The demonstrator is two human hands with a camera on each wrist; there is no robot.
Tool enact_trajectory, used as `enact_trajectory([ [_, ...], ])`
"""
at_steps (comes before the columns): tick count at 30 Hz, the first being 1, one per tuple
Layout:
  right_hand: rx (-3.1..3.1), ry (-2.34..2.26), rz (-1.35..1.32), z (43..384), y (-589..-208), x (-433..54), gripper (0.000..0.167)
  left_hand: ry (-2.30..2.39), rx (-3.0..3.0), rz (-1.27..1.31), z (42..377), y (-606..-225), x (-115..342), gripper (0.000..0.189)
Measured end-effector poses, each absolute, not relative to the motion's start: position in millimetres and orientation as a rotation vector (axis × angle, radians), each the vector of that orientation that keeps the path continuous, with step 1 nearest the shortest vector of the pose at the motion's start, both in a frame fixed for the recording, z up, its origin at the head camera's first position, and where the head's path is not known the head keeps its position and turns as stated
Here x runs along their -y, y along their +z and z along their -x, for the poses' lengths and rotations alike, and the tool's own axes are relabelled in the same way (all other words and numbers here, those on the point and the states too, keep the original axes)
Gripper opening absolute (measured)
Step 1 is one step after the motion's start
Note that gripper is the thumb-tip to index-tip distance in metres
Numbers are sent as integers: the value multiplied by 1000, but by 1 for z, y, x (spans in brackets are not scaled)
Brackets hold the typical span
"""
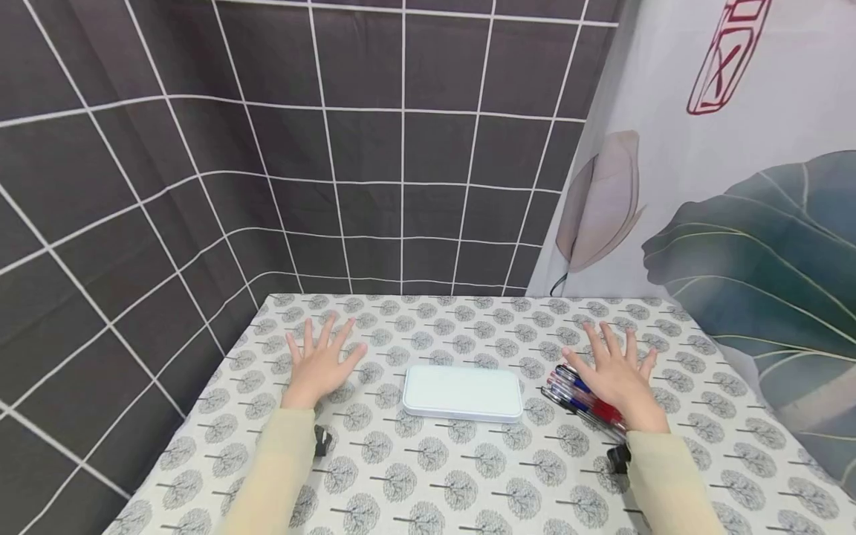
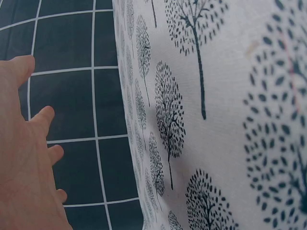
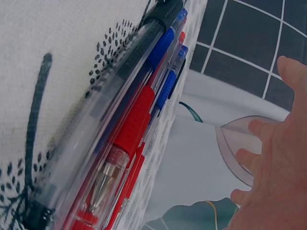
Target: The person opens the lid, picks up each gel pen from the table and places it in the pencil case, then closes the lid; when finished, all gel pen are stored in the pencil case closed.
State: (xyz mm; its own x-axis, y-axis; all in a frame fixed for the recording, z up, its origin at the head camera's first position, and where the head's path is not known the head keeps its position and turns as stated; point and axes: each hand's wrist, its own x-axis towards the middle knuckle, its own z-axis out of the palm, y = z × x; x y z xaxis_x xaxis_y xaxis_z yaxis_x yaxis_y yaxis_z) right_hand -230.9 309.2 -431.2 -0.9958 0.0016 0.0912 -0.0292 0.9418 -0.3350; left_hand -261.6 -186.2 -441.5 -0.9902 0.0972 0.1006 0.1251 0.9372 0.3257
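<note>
Pens [image 3: 134, 115] lie toward the right edge of the table [image 1: 428, 475], the case [image 1: 463, 392] midway between its side edges. The right hand [image 1: 615, 375], splayed wide and empty, is by the pens; the left hand [image 1: 321, 368], equally splayed, is toward the left edge. Gridded cloth [image 1: 364, 148] hangs beyond the far edge.

Left hand [image 1: 319, 369]: fingers spread, left of a flat pale case [image 1: 463, 392] with rounded corners, well apart from it. Right hand [image 1: 615, 375]: fingers spread, overlapping a bundle of red, blue and black pens [image 1: 575, 397]; contact cannot be judged. Case lies between the hands on a tree-print tablecloth [image 1: 461, 462]. Behind: dark cloth [image 1: 438, 148] with white grid; at right, pale cloth [image 1: 669, 126] with leaf print.
</note>
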Motion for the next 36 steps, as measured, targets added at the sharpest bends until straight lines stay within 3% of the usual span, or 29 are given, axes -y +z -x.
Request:
enact_trajectory([
  [22, 3010, 524, -61, 229, -430, -304, 85, -609, 3016, 190, 257, -437, 184, 75],
  [36, 2868, 635, -92, 229, -423, -301, 91, -873, 3012, 362, 253, -414, 174, 91],
])
